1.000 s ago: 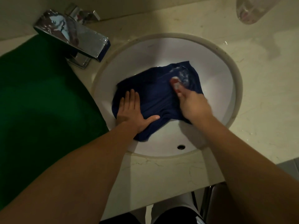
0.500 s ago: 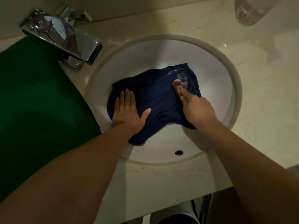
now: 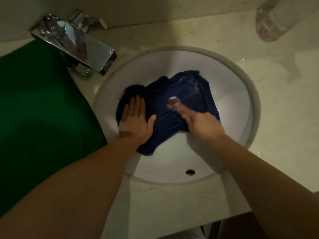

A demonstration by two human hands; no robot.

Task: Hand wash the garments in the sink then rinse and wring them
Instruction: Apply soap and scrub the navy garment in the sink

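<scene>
A dark blue garment (image 3: 165, 116) lies bunched in the round white sink (image 3: 229, 94). Its far right part carries white suds. My left hand (image 3: 136, 119) presses flat on the garment's left side, fingers straight and together. My right hand (image 3: 198, 121) is blurred by motion and grips a small reddish bar of soap (image 3: 173, 101), which it holds against the middle of the cloth.
A chrome faucet (image 3: 76, 45) juts over the sink's left rim. A green cloth (image 3: 38, 114) covers the counter on the left. A clear glass vessel (image 3: 276, 19) stands at the far right. The overflow hole (image 3: 190, 172) sits in the near sink wall.
My right hand has slid the soap leftward and toward me across the garment. The cloth has bunched up more under the rubbing. The left hand stays pressed on the left side.
</scene>
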